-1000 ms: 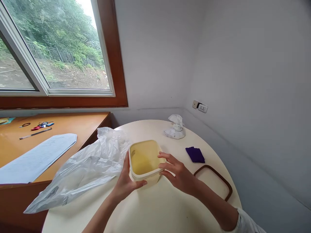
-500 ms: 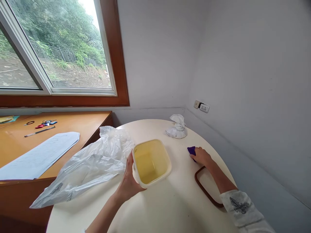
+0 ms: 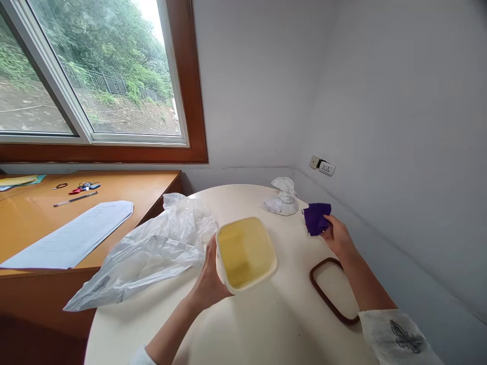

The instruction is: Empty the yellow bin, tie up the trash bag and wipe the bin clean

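Observation:
My left hand (image 3: 210,284) grips a pale yellow square plastic container (image 3: 247,253) by its left side, and its open top is tilted toward me. Nothing shows inside it. On the right, my right hand (image 3: 338,235) pinches a small dark purple cloth (image 3: 316,218) by its right edge, holding it up above the table. The cloth has a few frayed threads along its left side. Below my right forearm a brown rounded frame (image 3: 327,299), perhaps a lid seal, lies on the table, partly hidden by the arm.
A crumpled clear plastic bag (image 3: 152,253) covers the left of the round white table (image 3: 258,334). A knotted white bag (image 3: 282,200) stands at the back. Papers (image 3: 72,235), a pen (image 3: 75,198) and keys (image 3: 87,186) lie on the wooden desk (image 3: 152,185) beside the window.
My right hand has lifted the purple cloth off the table, and more of the cloth now shows. The view has shifted slightly; my left hand still holds the container.

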`<action>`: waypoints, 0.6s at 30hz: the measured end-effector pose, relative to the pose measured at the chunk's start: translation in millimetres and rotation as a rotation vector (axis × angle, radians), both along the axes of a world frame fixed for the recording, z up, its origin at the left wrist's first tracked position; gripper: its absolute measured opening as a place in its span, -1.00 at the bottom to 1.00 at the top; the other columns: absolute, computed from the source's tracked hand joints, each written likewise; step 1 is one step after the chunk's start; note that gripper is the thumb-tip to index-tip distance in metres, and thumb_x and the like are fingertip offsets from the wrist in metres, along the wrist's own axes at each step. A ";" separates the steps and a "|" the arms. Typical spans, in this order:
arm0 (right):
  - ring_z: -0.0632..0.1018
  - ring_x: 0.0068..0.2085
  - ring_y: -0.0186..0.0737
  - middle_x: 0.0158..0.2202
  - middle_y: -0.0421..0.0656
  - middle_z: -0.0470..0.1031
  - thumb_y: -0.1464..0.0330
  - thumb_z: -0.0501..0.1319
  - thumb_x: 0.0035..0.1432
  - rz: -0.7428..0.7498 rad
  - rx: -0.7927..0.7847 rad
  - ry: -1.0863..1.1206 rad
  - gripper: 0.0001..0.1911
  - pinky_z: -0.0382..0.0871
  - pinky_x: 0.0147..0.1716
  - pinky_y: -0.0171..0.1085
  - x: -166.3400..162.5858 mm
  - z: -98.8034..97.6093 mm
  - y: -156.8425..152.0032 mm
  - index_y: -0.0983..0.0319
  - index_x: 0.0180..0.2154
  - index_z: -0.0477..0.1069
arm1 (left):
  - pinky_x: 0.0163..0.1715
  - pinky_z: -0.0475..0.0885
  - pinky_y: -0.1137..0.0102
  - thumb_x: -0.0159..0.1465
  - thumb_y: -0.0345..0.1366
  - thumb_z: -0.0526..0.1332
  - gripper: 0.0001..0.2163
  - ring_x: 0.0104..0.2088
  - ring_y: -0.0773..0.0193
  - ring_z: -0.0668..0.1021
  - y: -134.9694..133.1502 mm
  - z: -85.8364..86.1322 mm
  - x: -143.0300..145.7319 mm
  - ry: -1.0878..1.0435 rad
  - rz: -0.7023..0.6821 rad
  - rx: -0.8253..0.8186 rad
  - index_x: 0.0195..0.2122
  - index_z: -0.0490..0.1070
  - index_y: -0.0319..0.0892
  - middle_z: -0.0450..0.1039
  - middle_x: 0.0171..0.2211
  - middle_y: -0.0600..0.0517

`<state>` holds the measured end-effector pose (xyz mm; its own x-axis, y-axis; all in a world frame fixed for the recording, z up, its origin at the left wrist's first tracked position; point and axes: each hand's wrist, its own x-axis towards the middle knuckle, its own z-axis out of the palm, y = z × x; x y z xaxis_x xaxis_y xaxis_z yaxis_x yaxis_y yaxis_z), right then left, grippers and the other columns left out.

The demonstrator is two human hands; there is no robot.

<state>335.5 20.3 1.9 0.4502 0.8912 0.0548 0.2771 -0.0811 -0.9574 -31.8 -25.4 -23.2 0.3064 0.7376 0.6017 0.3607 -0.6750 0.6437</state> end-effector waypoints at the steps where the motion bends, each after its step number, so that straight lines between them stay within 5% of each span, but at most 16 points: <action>1: 0.54 -0.27 -0.19 -0.27 -0.08 0.51 0.23 -0.08 0.17 0.042 0.027 0.156 -0.69 0.45 -0.34 -0.20 -5.6 4.5 -3.9 0.23 -0.26 0.34 | 0.13 0.08 -0.15 -0.25 -0.21 0.46 0.21 0.20 -0.29 0.02 0.0 -0.2 0.1 -0.001 0.000 0.000 0.28 -0.43 0.04 -0.17 0.25 -0.16; 4: 0.55 -0.20 -0.14 -0.21 -0.04 0.53 0.27 0.04 0.15 0.217 0.015 0.689 -0.75 0.48 -0.24 -0.11 -26.8 18.2 -17.2 0.24 -0.23 0.38 | 0.13 0.07 -0.16 -0.25 -0.21 0.46 0.22 0.21 -0.29 0.02 -0.1 -0.9 0.1 -0.002 0.001 -0.009 0.27 -0.44 0.06 -0.19 0.25 -0.15; 6: 0.57 -0.24 -0.16 -0.22 -0.03 0.54 0.37 0.13 0.10 0.298 -0.051 0.796 -0.82 0.49 -0.24 -0.16 -42.0 31.3 -25.9 0.27 -0.23 0.40 | 0.13 0.07 -0.16 -0.25 -0.22 0.46 0.22 0.21 -0.29 0.01 -0.3 -1.3 -0.1 -0.003 0.004 -0.009 0.27 -0.45 0.07 -0.20 0.26 -0.14; 13: 0.55 -0.21 -0.16 -0.15 -0.05 0.50 0.33 0.15 0.11 0.736 0.071 0.567 -0.70 0.47 -0.22 -0.16 -103.7 100.0 -42.6 0.26 -0.09 0.34 | 0.13 0.07 -0.13 -0.22 -0.18 0.44 0.19 0.20 -0.27 0.03 -1.3 0.0 0.8 -0.005 0.018 -0.001 0.27 -0.44 0.06 -0.18 0.24 -0.14; 16: 0.53 -0.14 -0.15 -0.13 -0.03 0.48 0.29 0.13 0.13 0.920 0.064 0.261 -0.65 0.43 -0.14 -0.13 -134.8 105.9 -42.0 0.26 -0.05 0.31 | 0.15 0.05 -0.11 -0.19 -0.19 0.43 0.15 0.21 -0.27 0.03 -2.7 0.0 1.3 0.007 0.036 0.008 0.27 -0.41 0.03 -0.15 0.24 -0.16; 18: 0.51 -0.13 -0.18 -0.11 -0.06 0.45 0.31 0.14 0.13 0.872 0.155 -0.054 -0.68 0.41 -0.11 -0.12 -150.3 100.8 -42.3 0.23 -0.05 0.31 | 0.14 0.07 -0.11 -0.18 -0.19 0.43 0.13 0.20 -0.27 0.04 -3.6 -0.3 1.5 0.001 0.053 0.008 0.27 -0.40 0.01 -0.14 0.23 -0.18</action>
